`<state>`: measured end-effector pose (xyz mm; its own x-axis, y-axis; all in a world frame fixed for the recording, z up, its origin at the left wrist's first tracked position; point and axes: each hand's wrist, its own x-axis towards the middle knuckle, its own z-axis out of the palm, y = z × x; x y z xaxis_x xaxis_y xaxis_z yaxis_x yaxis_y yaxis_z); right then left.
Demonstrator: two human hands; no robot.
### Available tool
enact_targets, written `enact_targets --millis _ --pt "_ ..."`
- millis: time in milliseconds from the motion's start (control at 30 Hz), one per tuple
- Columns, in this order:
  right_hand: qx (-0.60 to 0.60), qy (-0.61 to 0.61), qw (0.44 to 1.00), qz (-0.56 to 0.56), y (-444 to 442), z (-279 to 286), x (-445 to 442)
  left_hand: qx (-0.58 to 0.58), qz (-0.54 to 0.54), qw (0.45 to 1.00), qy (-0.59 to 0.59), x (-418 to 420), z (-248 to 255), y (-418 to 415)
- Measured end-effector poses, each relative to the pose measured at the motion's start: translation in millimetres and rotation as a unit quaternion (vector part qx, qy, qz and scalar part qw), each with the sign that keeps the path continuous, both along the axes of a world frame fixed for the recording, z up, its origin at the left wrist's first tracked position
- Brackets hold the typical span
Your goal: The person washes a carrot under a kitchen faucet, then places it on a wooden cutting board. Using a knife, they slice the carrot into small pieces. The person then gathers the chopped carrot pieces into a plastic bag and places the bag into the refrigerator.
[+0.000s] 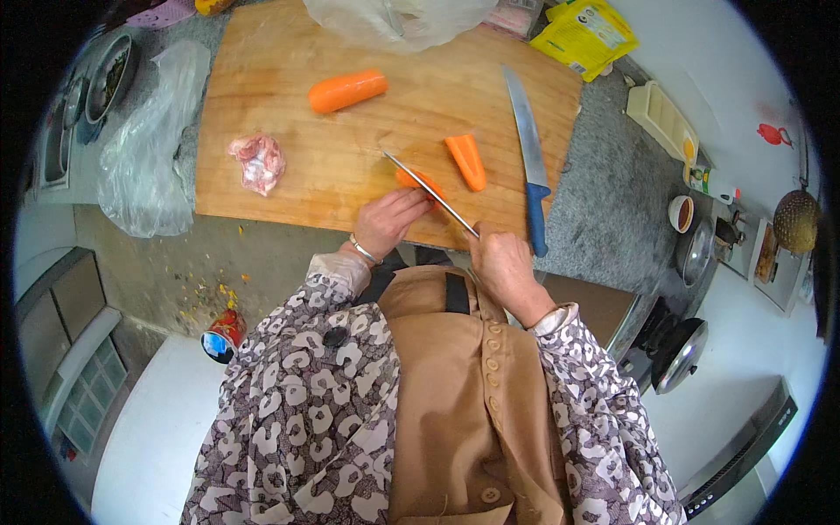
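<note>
My left hand (392,220) steadies a carrot piece (420,180) near the front edge of a wooden cutting board (295,157). In my right hand (502,262) is the handle of a kitchen knife (430,190), its blade seen nearly edge-on across that carrot piece. How deep the blade sits in it, I cannot tell. A split carrot half (467,163) lies to the right with its cut face showing. Farther back rests a thick, peeled carrot section (348,90). At the board's left is a chunk of raw meat (258,163).
A long knife with a blue handle (537,216) lies along the board's right side. Plastic bags (157,138) sit left and at the back. A yellow packet (587,36), a cream plastic holder (661,123) and a small bowl (681,214) occupy the right counter.
</note>
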<state>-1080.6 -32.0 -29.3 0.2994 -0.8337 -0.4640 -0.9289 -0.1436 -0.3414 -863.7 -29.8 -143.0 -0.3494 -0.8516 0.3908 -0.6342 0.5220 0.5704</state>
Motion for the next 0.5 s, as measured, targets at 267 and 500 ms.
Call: enact_targets --millis 267,500 --pt "-0.032 -0.031 0.999 -0.031 -8 -50 24 0.003 -0.007 1.000 0.015 0 -2 0" --pt "-0.024 -0.052 0.998 -0.030 -14 -37 24 0.003 0.006 0.999 0.032 0 -5 1"
